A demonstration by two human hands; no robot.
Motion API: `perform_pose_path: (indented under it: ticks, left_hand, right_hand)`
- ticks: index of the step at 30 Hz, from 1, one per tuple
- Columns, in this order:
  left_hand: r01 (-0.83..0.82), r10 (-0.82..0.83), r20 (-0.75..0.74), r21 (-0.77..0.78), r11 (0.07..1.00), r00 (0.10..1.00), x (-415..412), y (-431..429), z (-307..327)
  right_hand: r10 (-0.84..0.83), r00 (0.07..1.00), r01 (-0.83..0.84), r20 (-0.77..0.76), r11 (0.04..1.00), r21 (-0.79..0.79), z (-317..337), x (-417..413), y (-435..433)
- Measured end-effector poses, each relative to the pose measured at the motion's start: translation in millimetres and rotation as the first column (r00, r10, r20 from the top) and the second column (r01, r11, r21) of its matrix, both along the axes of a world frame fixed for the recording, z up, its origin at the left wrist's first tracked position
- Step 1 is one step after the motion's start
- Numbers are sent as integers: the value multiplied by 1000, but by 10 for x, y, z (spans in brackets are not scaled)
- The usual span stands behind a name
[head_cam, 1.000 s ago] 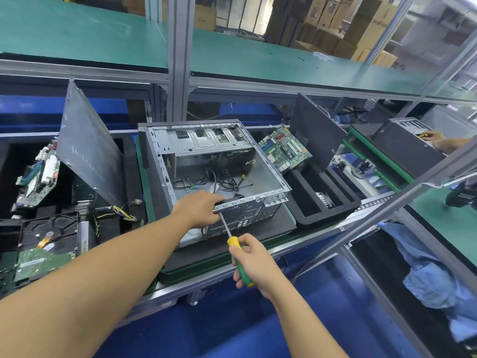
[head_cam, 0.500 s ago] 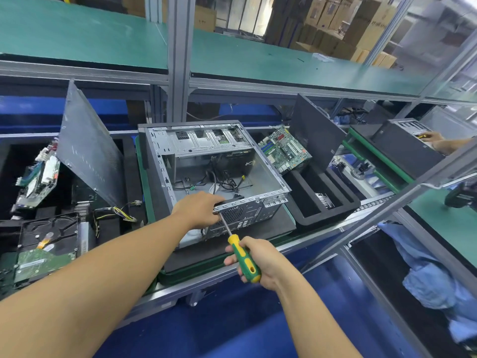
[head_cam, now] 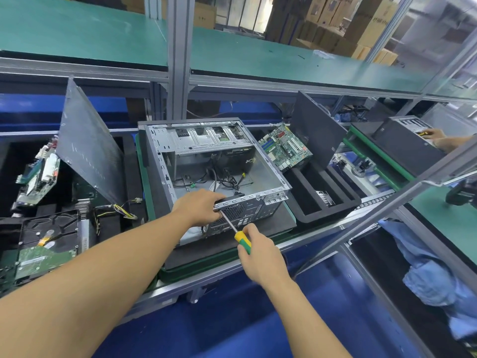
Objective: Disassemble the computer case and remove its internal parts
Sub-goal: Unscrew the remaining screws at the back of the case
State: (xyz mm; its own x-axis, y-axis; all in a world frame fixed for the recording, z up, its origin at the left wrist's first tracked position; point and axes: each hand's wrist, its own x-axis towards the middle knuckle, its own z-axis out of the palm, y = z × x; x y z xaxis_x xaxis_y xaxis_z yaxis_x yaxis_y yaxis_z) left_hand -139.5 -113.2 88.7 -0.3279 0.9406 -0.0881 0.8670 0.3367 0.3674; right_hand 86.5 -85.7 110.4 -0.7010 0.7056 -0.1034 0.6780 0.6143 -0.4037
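The open computer case lies on its side on a dark mat at the centre of the frame, loose cables in its bottom. The left hand has its grip closed over the case's near top edge. The right hand, lower centre, grips a yellow-green screwdriver, its shaft angled up to the case's vented rear panel. A circuit board leans just right of the case.

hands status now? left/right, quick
Left hand: closed on the near top edge of the computer case.
Right hand: closed on the screwdriver, tip at the case's rear panel.
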Motion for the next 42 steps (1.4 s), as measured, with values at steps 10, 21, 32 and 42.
perform_pose_path:
  ticks: [10,21,32,42]
  left_hand:
    - [4,-4,-4,-2,1000,1000,6,-5,25]
    - [9,-9,-8,-8,1000,1000,3,-1,19]
    - [5,-5,2,-4,1000,1000,3,-1,13]
    - [2,-2,0,-2,1000,1000,-2,7,-1]
  right_hand:
    - [-355,935,198,9,499,-843,66,-62,86]
    - [-416,901,167,-120,589,-791,-61,-8,55]
    - [-183,983,180,19,933,-312,37,-47,38]
    - [-454,876,38,-164,405,-914,-15,7,54]
